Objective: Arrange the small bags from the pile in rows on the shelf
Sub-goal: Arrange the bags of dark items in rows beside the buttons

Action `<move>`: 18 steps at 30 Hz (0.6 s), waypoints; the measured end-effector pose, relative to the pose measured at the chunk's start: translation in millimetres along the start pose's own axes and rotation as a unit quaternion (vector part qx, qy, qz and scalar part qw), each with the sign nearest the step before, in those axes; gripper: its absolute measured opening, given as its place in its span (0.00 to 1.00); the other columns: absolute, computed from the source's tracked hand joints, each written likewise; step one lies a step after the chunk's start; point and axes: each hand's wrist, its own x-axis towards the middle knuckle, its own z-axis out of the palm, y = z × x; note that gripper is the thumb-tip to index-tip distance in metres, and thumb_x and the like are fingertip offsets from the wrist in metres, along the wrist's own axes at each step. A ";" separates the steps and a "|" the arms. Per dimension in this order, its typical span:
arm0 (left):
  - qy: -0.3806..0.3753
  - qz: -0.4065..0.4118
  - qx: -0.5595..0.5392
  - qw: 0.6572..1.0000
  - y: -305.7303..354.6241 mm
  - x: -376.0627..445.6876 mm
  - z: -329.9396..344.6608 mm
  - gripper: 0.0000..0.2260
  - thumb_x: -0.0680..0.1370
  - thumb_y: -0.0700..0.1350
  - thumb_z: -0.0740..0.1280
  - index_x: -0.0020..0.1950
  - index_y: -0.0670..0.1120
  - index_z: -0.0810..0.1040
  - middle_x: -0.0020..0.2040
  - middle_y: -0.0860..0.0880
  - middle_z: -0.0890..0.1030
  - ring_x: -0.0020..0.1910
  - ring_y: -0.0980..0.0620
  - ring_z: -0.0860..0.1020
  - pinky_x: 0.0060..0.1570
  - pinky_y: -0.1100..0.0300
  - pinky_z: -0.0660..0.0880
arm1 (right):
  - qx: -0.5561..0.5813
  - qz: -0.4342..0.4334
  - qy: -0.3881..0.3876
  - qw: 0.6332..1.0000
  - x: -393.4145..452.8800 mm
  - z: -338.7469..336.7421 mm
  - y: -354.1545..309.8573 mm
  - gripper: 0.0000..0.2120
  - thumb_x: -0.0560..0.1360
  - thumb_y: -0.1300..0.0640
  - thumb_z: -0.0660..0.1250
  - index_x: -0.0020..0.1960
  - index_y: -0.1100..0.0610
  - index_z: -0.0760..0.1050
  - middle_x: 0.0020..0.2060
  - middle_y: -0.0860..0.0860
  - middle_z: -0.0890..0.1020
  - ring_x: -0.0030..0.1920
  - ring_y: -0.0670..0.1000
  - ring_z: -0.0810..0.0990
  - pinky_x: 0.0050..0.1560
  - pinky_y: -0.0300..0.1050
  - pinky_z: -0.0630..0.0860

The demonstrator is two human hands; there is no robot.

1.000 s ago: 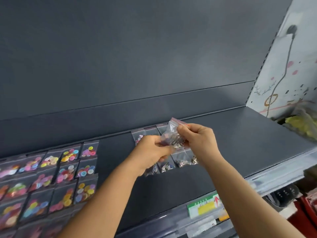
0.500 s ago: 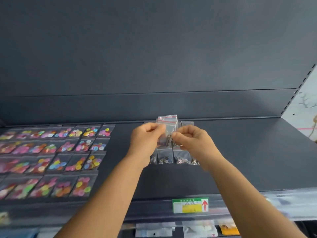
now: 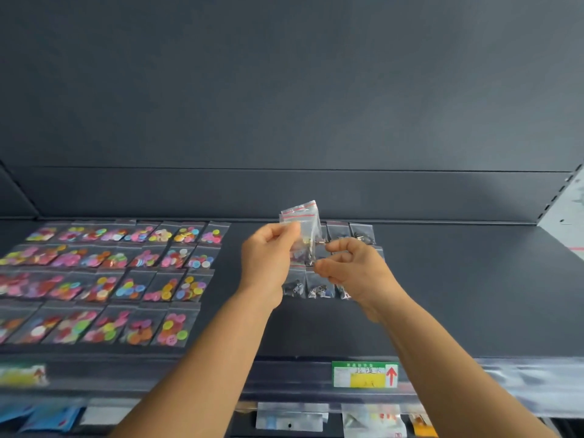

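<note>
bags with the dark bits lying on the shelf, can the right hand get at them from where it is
Probably yes: the right hand hovers directly over those bags with nothing between, though its fingers already pinch the small bags that the left hand holds.

Green-and-white price label (image 3: 365, 374) on the near edge rail, right of centre: yellow block, red up-arrow, print too small to read. Second label (image 3: 22, 374) at far left of the rail, blurred, yellow and green. Clear plastic strip (image 3: 531, 385) covers the rail at right. Below the rail, packets hang on a lower level: blue ones (image 3: 47, 418) at left, a clear packet (image 3: 290, 420) centre, an orange one (image 3: 423, 426) right. Dark grey back panel (image 3: 284, 90) behind. White perforated upright (image 3: 565, 191) at far right.
</note>
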 end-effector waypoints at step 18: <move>-0.056 -0.018 0.123 0.991 -28.0 -11.4 -38.9 0.05 0.75 0.41 0.68 0.40 0.48 0.82 0.35 0.49 0.83 0.35 0.54 0.79 0.36 0.63 0.77 | -0.019 -0.047 0.126 0.991 -13.5 -4.7 10.7 0.10 0.76 0.59 0.66 0.37 0.61 0.78 0.24 0.47 0.77 0.25 0.46 0.72 0.34 0.42 0.72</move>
